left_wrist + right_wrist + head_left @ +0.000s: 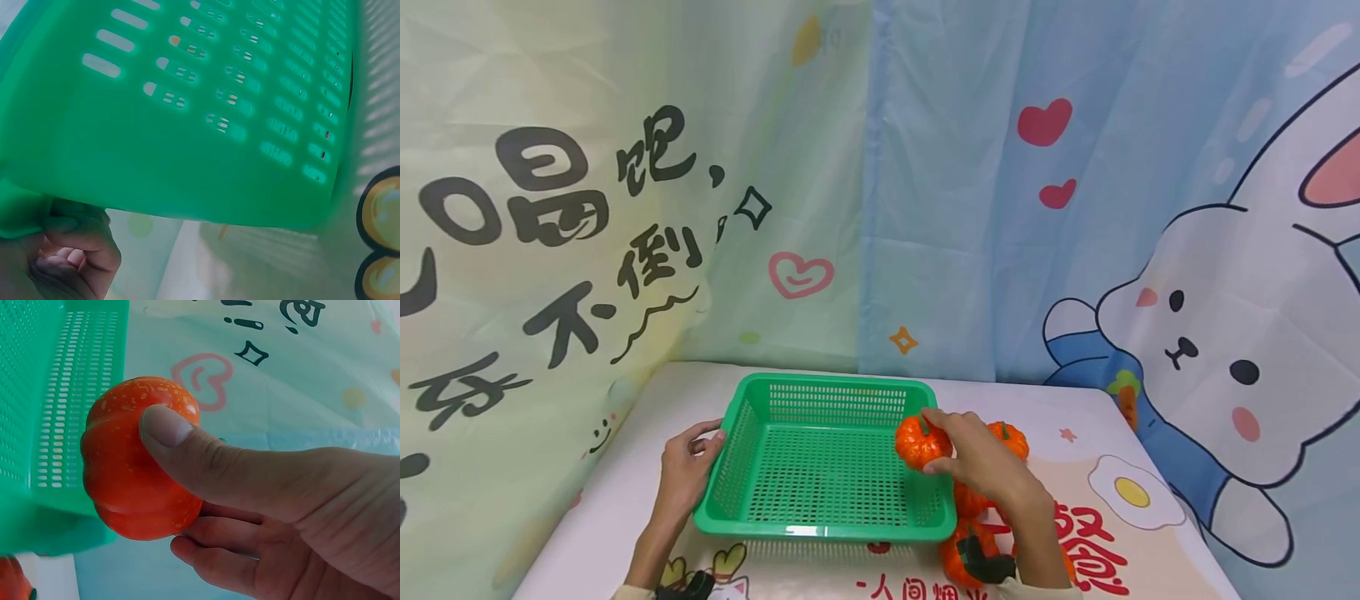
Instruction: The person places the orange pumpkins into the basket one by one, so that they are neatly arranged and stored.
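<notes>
A green plastic basket [820, 531] with slotted walls stands on the table, and its inside shows no contents. At its left side my left hand [688, 467] grips the rim, with curled fingers visible under the basket edge [156, 181] in the left wrist view. My right hand [985, 462] holds a small orange-red pumpkin [917, 443] over the basket's right rim. The right wrist view shows the thumb pressed on the ribbed, speckled pumpkin [140, 475], the other fingers partly hidden behind it.
Several more pumpkins lie right of the basket, among them one behind the right hand [1011, 439] and one near the front [964, 550]. The right forearm covers some of them. A printed cloth [1135, 500] covers the table, and a curtain [940, 208] hangs behind.
</notes>
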A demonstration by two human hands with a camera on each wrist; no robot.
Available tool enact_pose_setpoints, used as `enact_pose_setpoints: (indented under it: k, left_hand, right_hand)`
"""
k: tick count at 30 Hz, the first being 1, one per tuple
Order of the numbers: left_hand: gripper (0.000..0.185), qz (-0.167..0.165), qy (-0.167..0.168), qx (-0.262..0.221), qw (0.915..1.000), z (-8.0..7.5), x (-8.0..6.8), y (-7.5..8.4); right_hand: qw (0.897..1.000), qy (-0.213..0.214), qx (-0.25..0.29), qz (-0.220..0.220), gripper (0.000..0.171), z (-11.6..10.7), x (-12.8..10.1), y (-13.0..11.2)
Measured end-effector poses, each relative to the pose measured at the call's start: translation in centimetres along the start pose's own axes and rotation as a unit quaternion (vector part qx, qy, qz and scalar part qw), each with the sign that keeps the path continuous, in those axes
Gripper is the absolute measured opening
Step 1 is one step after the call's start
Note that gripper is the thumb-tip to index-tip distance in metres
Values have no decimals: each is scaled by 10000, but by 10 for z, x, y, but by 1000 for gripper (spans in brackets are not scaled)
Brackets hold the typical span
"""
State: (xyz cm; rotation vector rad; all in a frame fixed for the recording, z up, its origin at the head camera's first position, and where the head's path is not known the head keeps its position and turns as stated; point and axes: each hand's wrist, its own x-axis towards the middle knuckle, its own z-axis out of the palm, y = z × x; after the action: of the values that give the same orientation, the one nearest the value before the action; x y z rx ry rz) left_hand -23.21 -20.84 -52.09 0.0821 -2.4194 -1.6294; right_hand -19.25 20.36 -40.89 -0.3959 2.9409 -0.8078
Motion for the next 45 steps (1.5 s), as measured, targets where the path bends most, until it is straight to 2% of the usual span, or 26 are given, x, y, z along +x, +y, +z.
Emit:
enact_pose_setpoints:
  k: [9,22,26,37,45]
  left_hand:
    - [37,-46,-21,54,10000,0,-1,1]
    - [37,8,58,175,9998,-1,-1,0]
    - [37,-9,36,144,9999,-1,-1,1]
    - [36,49,31,48,10000,0,-1,0]
    - [37,82,57,82,9999,1,-2,0]
  right_hand:
    - [9996,-153,221,-54,76,14,4,-9]
    - [9942,-383,371,-937,72,31,15,-16]
    - [9925,-413,373,-1088,71,37,18,-18]
    - [9914,-483,233,-1194,72,49,19,-29]
    - [9935,-560,232,-967,72,55,19,-34]
